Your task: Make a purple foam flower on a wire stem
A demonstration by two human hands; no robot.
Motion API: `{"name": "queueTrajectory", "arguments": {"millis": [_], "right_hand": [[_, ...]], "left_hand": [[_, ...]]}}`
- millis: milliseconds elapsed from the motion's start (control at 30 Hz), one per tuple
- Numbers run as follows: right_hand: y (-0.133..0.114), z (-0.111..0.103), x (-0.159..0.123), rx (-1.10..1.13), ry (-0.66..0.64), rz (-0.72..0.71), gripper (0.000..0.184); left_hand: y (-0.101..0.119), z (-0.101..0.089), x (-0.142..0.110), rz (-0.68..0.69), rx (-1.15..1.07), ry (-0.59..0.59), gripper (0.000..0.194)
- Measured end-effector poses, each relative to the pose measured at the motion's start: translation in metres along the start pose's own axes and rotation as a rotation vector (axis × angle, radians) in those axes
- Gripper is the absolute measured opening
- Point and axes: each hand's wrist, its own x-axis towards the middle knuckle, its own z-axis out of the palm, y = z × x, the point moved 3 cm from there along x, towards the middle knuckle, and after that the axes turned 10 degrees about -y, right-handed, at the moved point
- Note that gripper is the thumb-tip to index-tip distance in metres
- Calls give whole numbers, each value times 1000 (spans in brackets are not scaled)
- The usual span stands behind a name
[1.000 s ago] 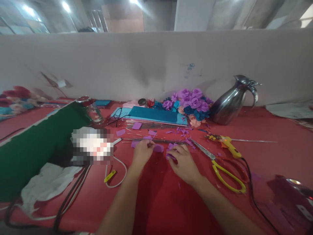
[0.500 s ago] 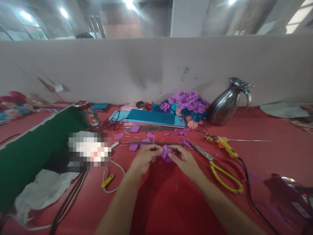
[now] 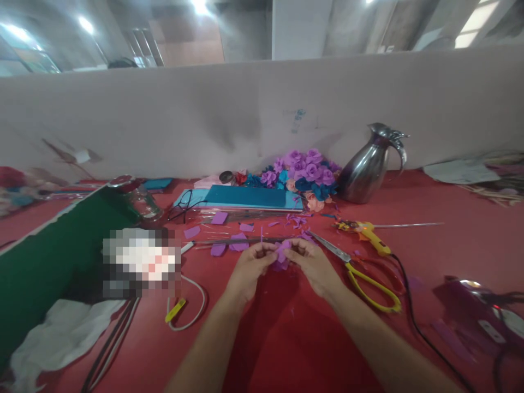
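Over the red table (image 3: 286, 338), my left hand (image 3: 249, 267) and my right hand (image 3: 313, 265) meet at the centre, both pinched on a small bunch of purple foam petals (image 3: 281, 255). A thin purple strip sticks up from my left fingers. Loose purple foam pieces (image 3: 229, 243) and scraps lie just beyond the hands, along thin metal wires (image 3: 237, 240).
Yellow-handled scissors (image 3: 364, 275) lie right of my right hand, with a yellow glue gun (image 3: 370, 234) and its black cord behind. Teal foam sheets (image 3: 245, 197), a heap of purple and blue foam flowers (image 3: 305, 174) and a steel jug (image 3: 368, 164) stand at the back. Green cloth (image 3: 53, 251) lies left.
Both hands lifted off the table and came together. The purple petals that lay under my right hand are now pinched between both hands.
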Motion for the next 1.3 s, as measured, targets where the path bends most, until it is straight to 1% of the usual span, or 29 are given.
{"name": "queueTrajectory", "arguments": {"millis": [67,167,267,367,433,500,633,733,867,1000,1167,1233,1300], "right_hand": [[0,2,-1,-15,-27,-4,39],[-1,4,-2,-34,-53,15,42],[-2,5,-2,-14,-68,20,28],[-5,-1,0,17,0,-11,21],[-6,-6,1,41,55,-24,19],[-8,-9,2,69,64,-17,19],[-14,-10,3,63,-37,-24,21],[-24,-10,1,31,-79,-66,16],[-33,-12,0,42,-110,-79,14],[-32,-19,2,113,-74,-84,11],[-27,-23,6,272,-76,-67,14],[-26,-23,6,279,-58,-66,13],[-26,-21,6,232,-45,-74,14]], "left_hand": [[0,-1,0,-20,-27,13,32],[0,-1,0,-33,-41,-8,35],[0,2,-1,-3,-14,-12,40],[2,6,-2,54,55,9,44],[4,8,-3,91,127,4,42],[8,11,-3,99,177,-37,40],[16,19,-3,18,201,-160,50],[21,26,-1,-32,203,-201,48],[25,33,6,-33,177,-163,32],[26,35,10,-22,177,-115,23],[22,36,15,-9,38,-7,23],[19,37,16,-10,-14,8,24],[15,37,16,-11,-34,-2,25]]}}
